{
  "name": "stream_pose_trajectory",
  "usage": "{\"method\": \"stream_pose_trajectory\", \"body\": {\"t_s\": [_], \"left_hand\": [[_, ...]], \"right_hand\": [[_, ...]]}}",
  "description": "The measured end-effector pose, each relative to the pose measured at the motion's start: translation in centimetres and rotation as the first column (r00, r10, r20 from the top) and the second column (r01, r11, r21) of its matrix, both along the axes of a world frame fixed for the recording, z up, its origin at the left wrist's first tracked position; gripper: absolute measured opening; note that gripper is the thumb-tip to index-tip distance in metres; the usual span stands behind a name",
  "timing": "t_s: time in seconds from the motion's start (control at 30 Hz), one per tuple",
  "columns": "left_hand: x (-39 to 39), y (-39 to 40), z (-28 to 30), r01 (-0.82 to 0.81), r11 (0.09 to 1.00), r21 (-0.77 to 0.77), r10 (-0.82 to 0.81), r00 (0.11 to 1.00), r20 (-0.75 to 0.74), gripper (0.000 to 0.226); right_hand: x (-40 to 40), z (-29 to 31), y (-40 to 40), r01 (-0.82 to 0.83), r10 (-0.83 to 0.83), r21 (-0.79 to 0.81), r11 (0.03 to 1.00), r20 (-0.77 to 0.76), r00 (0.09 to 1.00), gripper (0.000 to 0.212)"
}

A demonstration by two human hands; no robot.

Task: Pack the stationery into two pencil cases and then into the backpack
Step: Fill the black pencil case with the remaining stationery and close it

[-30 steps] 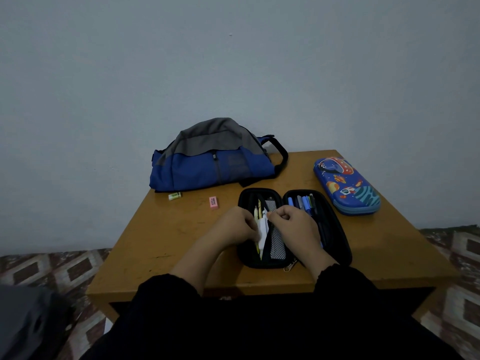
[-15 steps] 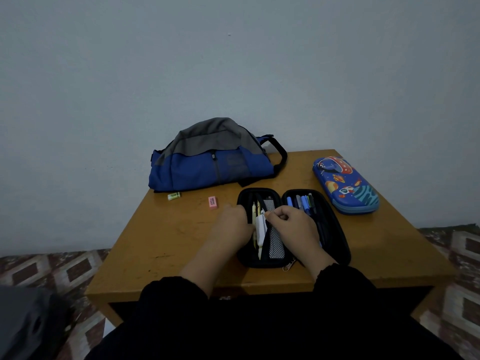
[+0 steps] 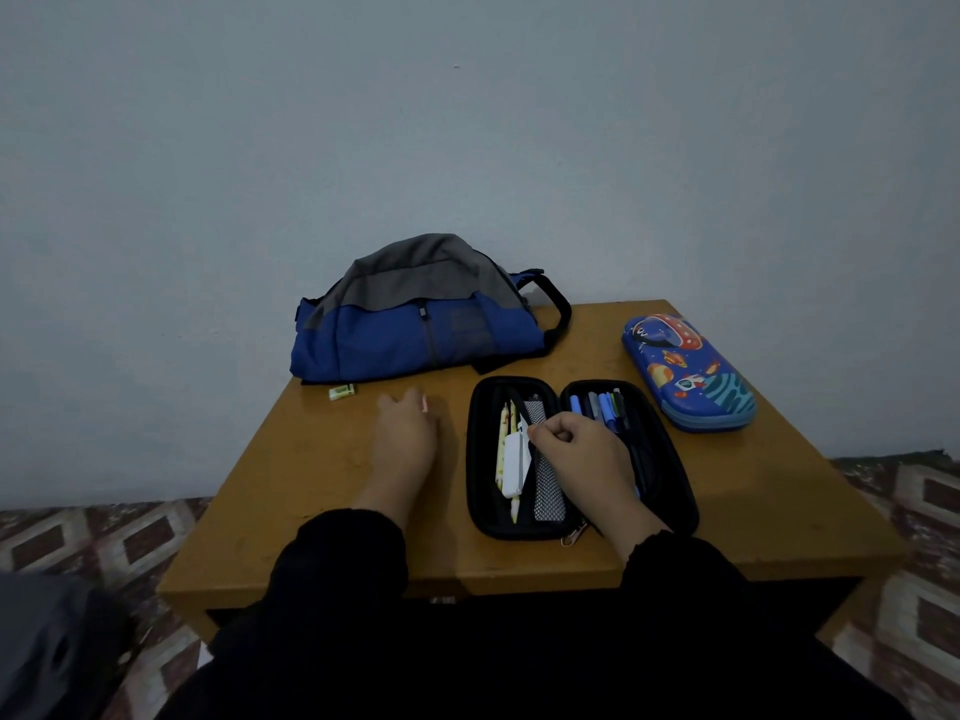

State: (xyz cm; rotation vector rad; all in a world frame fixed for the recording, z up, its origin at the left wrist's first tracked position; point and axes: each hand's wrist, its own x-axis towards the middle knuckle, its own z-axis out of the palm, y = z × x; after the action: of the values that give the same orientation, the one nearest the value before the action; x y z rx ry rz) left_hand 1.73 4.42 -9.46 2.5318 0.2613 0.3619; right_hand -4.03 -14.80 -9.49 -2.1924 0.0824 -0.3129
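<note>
You are reaching your left hand [image 3: 405, 439] out over the table [image 3: 779, 491] toward the pink eraser [image 3: 425, 403], its fingers lying fairly straight and spread, gripping nothing, while your right hand [image 3: 576, 452] is curling over the middle of the black case [image 3: 480, 459] and pinching something at the top of the mesh strip [image 3: 548, 485]; what exactly it is pinching is too small to tell. The eraser is peeking out just past your left fingertips, touching or nearly touching them, so the pickup looks only a short reach away: you are best closing thumb and forefinger on its long sides and lifting it straight up rather than dragging it. The green eraser [image 3: 342, 391] is lying farther left, near the front of the backpack [image 3: 415, 324], well apart from either hand, and is likely wanting the same treatment afterwards. Inside the open case, the white item [image 3: 514, 467] and the yellow pencils [image 3: 503, 439] are filling the left half and the blue pens [image 3: 597, 407] the right, so you are wise to be holding the mesh aside while dropping the eraser in. The patterned case [image 3: 688, 371] is sitting closed at the far right, apart from both hands.
</note>
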Motion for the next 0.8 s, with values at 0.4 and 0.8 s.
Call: {"method": "stream_pose_trajectory", "body": {"t_s": [0.4,0.8], "left_hand": [[0.2,-3.0,1.3,0.151,0.981,-0.120,-0.125,0.971,0.202,0.020],[2.0,-5.5,1.1,0.220,0.975,-0.030,-0.213,0.966,0.149,0.023]], "right_hand": [[0.2,-0.1,0.0,0.003,-0.003,-0.011,1.000,0.003,1.000,0.028],[0.2,-0.1,0.1,-0.006,0.006,-0.041,0.999,0.012,1.000,0.028]]}}
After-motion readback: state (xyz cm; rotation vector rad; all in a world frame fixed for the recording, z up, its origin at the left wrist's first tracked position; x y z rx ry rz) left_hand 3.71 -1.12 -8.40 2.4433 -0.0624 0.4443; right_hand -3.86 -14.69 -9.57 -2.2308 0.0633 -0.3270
